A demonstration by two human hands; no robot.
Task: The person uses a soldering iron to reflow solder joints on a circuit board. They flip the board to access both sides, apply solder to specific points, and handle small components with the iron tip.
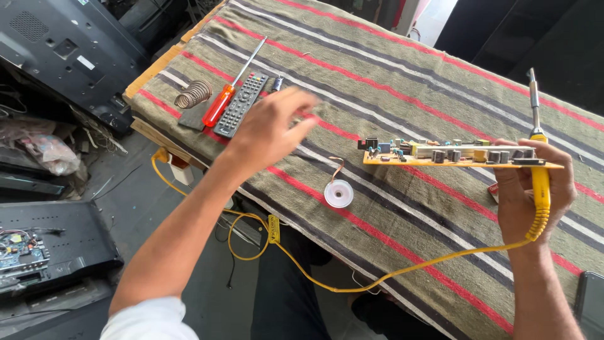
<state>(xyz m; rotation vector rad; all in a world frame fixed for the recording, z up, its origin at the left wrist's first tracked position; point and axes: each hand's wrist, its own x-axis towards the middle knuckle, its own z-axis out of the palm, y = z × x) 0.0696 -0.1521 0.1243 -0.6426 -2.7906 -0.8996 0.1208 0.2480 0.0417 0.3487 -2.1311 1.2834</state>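
My right hand (531, 189) grips a yellow-handled soldering iron (538, 145) upright and also holds the right end of a yellow circuit board (440, 156), which is level above the striped cloth. A yellow cord (377, 274) runs from the iron down across the table edge. My left hand (270, 129) hovers blurred over the cloth with fingers spread, holding nothing. It is close to a black remote control (241, 104) and a small blue capacitor (277, 82). A white spool of solder wire (338, 192) lies between the hands.
A striped cloth (390, 69) covers the table. At its left end lie an orange-handled screwdriver (228, 93) and a coiled wire iron stand (192, 96). Television backs and an opened set (44, 252) stand on the floor to the left. A dark phone (591, 302) lies at the right edge.
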